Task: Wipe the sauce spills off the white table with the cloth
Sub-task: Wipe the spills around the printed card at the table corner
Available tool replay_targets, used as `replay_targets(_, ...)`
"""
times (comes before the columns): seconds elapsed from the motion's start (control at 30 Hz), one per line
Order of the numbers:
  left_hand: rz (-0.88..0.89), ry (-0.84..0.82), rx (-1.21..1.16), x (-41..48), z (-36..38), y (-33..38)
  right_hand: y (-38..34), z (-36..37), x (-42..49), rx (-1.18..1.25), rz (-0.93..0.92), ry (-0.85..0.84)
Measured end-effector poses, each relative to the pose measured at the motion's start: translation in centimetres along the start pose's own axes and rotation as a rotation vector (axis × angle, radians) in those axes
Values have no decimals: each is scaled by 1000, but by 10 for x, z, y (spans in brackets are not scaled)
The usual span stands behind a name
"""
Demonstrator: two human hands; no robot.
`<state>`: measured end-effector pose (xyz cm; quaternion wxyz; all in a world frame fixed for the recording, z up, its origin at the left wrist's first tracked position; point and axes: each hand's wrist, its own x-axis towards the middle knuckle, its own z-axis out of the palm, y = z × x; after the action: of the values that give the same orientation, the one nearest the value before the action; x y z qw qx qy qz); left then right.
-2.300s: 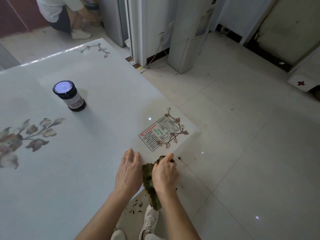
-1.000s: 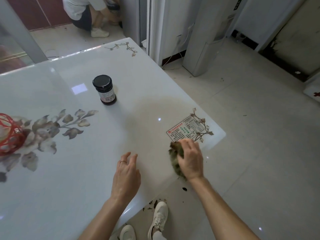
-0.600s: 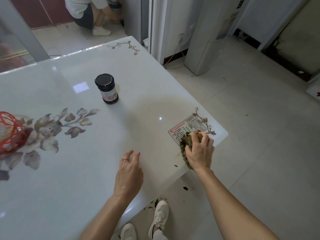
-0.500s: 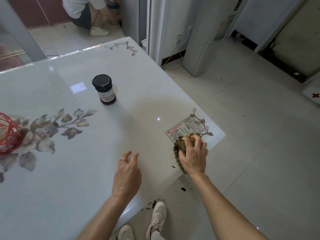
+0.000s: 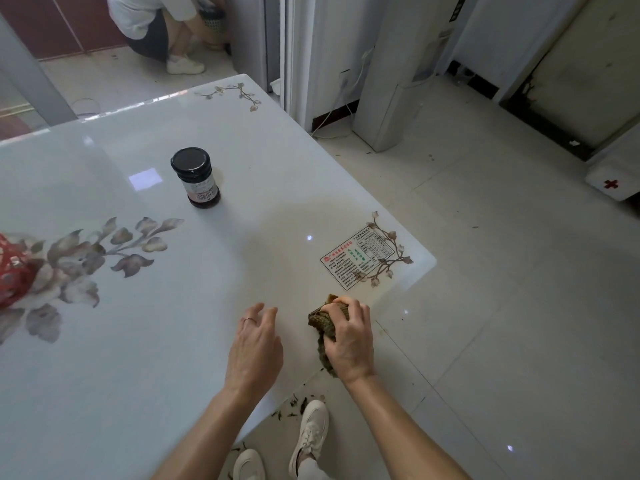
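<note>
Olive-brown knitted cloth is bunched under the right hand. The fingers curl over the top of the cloth and the thumb closes against its left side, so the hand grips it and presses it onto the white table, close to the near edge. The right forearm enters from the lower right with the knuckles up. Part of the cloth projects ahead of the fingertips and on the thumb side; the rest runs back under the palm toward the wrist. The left hand lies palm down just left of the right hand, apart from the cloth, with its fingers relaxed, slightly spread and holding nothing. Whether its fingertips touch the glossy top cannot be told. A ring sits on one finger. Near and ahead of the right fingertips is a printed label, with small dark specks at its nearest corner. A faint brownish film covers the table beyond both hands. Well ahead of the left hand a dark-lidded jar stands upright. On the floor below the wrists are white shoes and dark crumbs.
</note>
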<state>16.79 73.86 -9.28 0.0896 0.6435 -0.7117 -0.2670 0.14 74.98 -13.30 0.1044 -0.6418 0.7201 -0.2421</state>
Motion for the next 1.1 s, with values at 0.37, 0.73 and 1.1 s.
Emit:
replay_targets(0.37, 16, 1, -26, -12, 0, -3, -2, -24, -5, 235, 125, -235)
replay_targets(0.73, -5, 48, -31, -12, -6, -13, 27, -64, 81, 344, 414, 202)
replay_targets(1.1, -48, 72, -37, 10, -2, -3, 56, -64, 133, -325, 15, 138)
